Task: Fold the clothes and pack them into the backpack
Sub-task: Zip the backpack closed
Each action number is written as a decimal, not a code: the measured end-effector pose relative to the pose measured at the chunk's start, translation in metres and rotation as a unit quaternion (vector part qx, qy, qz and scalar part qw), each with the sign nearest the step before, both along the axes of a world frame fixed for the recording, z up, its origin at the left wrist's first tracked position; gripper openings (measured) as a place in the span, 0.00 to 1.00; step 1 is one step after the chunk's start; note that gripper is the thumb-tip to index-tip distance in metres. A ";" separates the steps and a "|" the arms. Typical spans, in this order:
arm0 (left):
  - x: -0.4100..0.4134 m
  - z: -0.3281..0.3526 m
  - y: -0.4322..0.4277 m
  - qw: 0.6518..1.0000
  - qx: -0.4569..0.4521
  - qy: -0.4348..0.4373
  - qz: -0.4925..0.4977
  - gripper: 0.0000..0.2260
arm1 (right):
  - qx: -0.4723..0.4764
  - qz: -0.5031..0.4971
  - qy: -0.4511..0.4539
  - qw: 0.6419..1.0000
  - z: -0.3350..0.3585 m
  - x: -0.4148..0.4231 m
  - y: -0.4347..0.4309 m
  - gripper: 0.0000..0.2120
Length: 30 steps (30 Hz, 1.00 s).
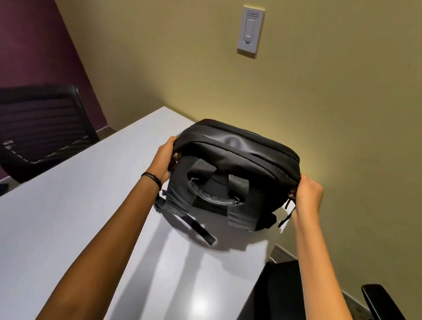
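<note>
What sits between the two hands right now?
Head view: only the black fabric backpack spans the gap; the left hand grips its left top corner, the right hand its right.

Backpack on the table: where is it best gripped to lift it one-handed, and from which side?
Take the carry handle from above on the near side: it arches clear of the backpack, on the strap side facing you.

Olive wall [334, 93] with switch plate [250, 30] — white table [49, 236], black chairs [32, 130].
</note>
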State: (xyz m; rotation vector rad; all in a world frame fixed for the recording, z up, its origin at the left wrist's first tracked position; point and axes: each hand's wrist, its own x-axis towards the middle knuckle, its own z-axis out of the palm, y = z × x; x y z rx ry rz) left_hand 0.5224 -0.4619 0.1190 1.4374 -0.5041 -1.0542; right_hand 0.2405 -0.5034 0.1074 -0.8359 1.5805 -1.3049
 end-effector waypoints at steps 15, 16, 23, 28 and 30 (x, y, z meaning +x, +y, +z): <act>-0.060 -0.045 -0.081 0.964 -0.080 -0.255 -0.002 0.16 | 0.065 -0.057 -0.047 0.995 -0.017 -0.029 -0.086 0.14; -0.067 -0.052 -0.075 0.958 -0.093 -0.271 -0.008 0.18 | 0.056 -0.057 -0.052 0.995 -0.019 -0.027 -0.088 0.15; -0.099 -0.130 -0.051 0.823 0.030 -0.546 -0.152 0.39 | -0.215 0.034 0.214 0.952 -0.064 0.001 -0.044 0.19; -0.105 -0.171 -0.052 0.790 0.103 -0.540 -0.269 0.40 | -0.224 0.255 0.433 0.835 -0.124 0.004 -0.032 0.27; -0.100 -0.183 -0.056 0.791 0.091 -0.515 -0.316 0.39 | -0.181 0.303 0.489 0.798 -0.139 0.000 -0.038 0.28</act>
